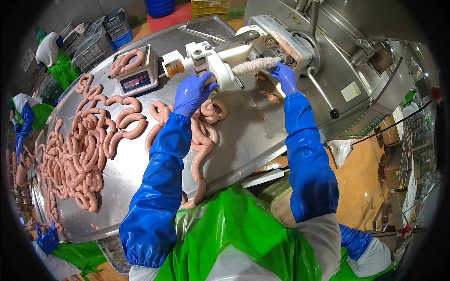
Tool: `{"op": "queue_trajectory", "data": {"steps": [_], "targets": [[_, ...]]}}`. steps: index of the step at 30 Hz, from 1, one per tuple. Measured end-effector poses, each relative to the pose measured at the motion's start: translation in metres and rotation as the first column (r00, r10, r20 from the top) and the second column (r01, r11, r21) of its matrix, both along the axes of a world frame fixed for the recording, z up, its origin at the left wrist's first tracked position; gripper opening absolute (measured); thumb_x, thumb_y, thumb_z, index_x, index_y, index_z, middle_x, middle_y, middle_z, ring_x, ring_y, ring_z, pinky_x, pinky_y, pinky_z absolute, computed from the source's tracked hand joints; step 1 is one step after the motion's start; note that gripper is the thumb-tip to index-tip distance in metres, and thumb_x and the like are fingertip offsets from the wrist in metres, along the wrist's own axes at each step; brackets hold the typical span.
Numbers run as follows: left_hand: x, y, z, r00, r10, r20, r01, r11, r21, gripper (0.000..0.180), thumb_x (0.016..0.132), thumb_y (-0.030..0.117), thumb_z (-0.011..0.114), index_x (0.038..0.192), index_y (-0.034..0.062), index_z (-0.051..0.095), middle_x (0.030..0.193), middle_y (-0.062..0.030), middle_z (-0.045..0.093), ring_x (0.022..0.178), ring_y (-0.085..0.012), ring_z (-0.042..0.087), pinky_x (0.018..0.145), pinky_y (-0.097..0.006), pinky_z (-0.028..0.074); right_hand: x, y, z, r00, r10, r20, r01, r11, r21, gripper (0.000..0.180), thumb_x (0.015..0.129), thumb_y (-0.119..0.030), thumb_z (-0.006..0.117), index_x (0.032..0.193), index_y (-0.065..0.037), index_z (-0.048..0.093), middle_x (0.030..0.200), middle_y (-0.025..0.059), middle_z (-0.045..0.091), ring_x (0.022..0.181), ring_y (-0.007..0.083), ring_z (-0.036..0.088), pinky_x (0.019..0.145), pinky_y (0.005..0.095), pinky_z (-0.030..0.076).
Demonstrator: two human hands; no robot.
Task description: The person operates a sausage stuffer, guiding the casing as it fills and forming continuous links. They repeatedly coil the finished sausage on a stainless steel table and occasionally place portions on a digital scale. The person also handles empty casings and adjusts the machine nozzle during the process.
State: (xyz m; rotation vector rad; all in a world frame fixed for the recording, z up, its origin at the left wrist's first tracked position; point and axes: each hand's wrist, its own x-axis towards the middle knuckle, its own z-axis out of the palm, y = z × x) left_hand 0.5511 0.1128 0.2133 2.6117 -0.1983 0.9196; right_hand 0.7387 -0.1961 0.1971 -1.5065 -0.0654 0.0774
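Observation:
Blue gloves cover both of my hands. My left hand [191, 95] curls its fingers round a pink sausage [205, 75] at the outlet of the white linking head [218, 68]. Most of that sausage is hidden by the fingers. My right hand [285, 78] reaches up to the machine end of the gathered, whitish sausage casing [255, 66], with its fingertips closed on it by the metal filling nozzle. That casing is bunched along the tube between the linking head and the sausage filler [286, 40]. Below my left hand, linked sausages [202, 136] trail down to the table edge.
A large heap of linked sausages [77, 161] covers the left of the steel table [136, 180]. Behind it, a scale [136, 77] carries a few sausages. A lever with a black knob [334, 113] juts out right of my right hand. Co-workers stand at left and lower right.

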Motion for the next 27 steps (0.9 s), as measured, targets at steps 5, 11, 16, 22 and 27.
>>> {"op": "queue_trajectory", "data": {"steps": [5, 11, 16, 22, 27], "targets": [[0.003, 0.002, 0.000, 0.997, -0.066, -0.041, 0.067, 0.997, 0.022, 0.034, 0.084, 0.040, 0.067, 0.112, 0.0201, 0.064, 0.079, -0.0142, 0.062, 0.071, -0.0351, 0.061, 0.062, -0.046, 0.048, 0.009, -0.014, -0.005, 1.000, -0.030, -0.006, 0.030, 0.999, 0.025, 0.029, 0.092, -0.028, 0.055, 0.099, -0.001, 0.065, 0.091, 0.0069, 0.068, 0.082, 0.0163, 0.064, 0.069, 0.0290, 0.050], [0.005, 0.006, -0.005, 0.999, 0.000, 0.047, -0.002, 0.999, 0.044, 0.031, 0.084, 0.041, 0.067, 0.109, 0.0214, 0.064, 0.076, -0.0138, 0.062, 0.069, -0.0347, 0.061, 0.061, -0.046, 0.048, -0.023, 0.025, -0.014, 0.995, 0.095, 0.005, -0.094, 0.993, -0.067, 0.030, 0.092, -0.028, 0.054, 0.099, -0.002, 0.068, 0.091, 0.0037, 0.067, 0.088, 0.0157, 0.061, 0.076, 0.0329, 0.048], [0.005, 0.003, -0.003, 0.999, -0.009, -0.046, 0.012, 0.998, 0.064, 0.036, 0.083, 0.042, 0.068, 0.110, 0.0183, 0.064, 0.076, -0.0142, 0.061, 0.071, -0.0342, 0.061, 0.062, -0.045, 0.047, -0.083, 0.092, -0.028, 0.919, 0.344, -0.194, -0.289, 0.920, 0.265, 0.031, 0.095, -0.027, 0.050, 0.116, -0.007, 0.062, 0.107, 0.0036, 0.064, 0.100, 0.0179, 0.058, 0.086, 0.0377, 0.048], [0.004, 0.005, -0.001, 0.999, 0.002, 0.049, -0.007, 0.995, 0.102, 0.037, 0.081, 0.043, 0.070, 0.109, 0.0190, 0.064, 0.076, -0.0128, 0.061, 0.069, -0.0335, 0.059, 0.062, -0.044, 0.046, -0.100, 0.149, -0.041, 0.869, 0.481, -0.114, -0.302, 0.698, 0.649, 0.033, 0.100, -0.031, 0.043, 0.122, -0.011, 0.057, 0.117, 0.0058, 0.060, 0.104, 0.0192, 0.060, 0.084, 0.0366, 0.053], [0.001, 0.000, 0.003, 0.989, 0.022, 0.148, -0.046, 0.985, 0.165, 0.032, 0.083, 0.042, 0.068, 0.107, 0.0206, 0.065, 0.073, -0.0094, 0.061, 0.068, -0.0326, 0.059, 0.061, -0.044, 0.046, -0.101, 0.159, -0.051, 0.926, 0.303, -0.226, -0.061, 0.709, 0.703, 0.034, 0.098, -0.036, 0.047, 0.119, -0.013, 0.060, 0.113, 0.0046, 0.064, 0.102, 0.0176, 0.061, 0.088, 0.0340, 0.051]]}}
